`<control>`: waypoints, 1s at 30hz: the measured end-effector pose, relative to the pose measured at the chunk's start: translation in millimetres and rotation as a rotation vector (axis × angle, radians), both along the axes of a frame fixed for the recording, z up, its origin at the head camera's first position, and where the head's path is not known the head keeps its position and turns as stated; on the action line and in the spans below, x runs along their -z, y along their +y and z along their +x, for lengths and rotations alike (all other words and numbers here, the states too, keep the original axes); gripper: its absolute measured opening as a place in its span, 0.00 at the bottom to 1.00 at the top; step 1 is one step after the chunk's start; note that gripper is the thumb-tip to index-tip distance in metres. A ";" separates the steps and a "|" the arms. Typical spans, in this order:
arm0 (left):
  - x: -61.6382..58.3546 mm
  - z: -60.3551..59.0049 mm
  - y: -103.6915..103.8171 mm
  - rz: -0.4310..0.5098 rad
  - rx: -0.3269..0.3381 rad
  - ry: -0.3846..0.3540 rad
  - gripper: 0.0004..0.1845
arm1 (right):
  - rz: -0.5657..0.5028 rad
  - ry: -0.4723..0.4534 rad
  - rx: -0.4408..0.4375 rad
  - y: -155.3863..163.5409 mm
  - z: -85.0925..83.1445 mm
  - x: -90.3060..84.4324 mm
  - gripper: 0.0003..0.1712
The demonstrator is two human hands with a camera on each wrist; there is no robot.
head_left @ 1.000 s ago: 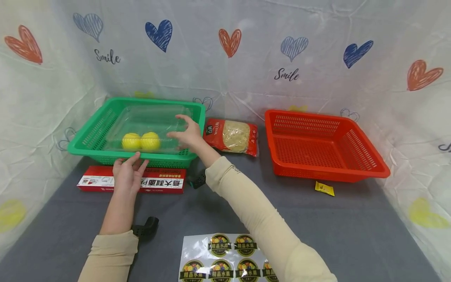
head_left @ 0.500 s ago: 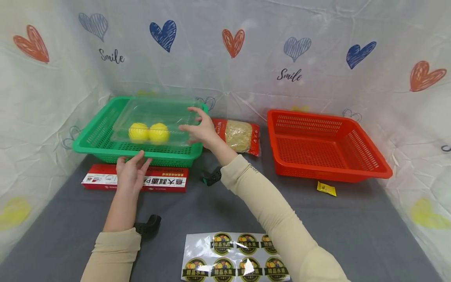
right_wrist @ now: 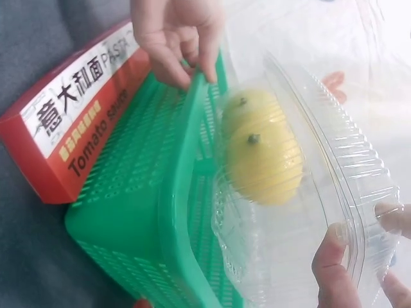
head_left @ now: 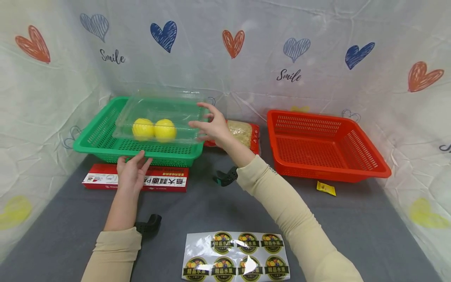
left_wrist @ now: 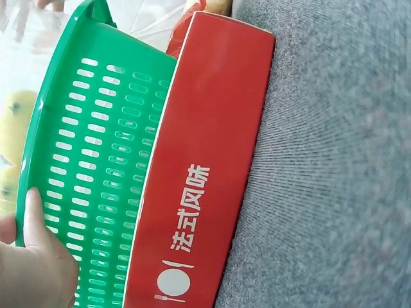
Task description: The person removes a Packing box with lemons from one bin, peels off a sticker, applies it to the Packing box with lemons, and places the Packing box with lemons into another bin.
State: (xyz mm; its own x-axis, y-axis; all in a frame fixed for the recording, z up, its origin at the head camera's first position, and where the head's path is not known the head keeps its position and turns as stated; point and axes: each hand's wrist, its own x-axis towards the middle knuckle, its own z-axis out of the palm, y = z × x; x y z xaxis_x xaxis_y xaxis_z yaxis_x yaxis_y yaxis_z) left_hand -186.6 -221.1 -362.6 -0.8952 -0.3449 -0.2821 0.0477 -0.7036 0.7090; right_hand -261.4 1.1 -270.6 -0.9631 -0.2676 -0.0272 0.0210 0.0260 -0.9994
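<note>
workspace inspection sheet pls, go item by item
surface: grey cloth table, wrinkle-free where it shows
job's things: clear clamshell box with two yellow fruits, raised above green basket
clutter: red pasta box, noodle bag, empty red basket, sticker sheet, yellow sachet
grippers: right hand grips the box's end; left hand touches the basket's front rim
cables: nothing seen
surroundings: white sheet with hearts

grey table (head_left: 352, 219) with baskets, packets
</note>
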 end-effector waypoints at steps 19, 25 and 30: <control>1.9 0.0 3.7 0.004 -0.010 0.051 0.24 | 0.124 0.049 -0.051 55.9 33.9 -18.2 0.35; 3.0 1.3 3.4 0.009 -0.009 0.072 0.24 | 0.139 0.037 -0.045 77.5 43.4 -15.5 0.35; 3.3 1.1 3.1 -0.004 -0.012 0.062 0.26 | 0.131 0.053 -0.033 96.5 52.4 -9.4 0.35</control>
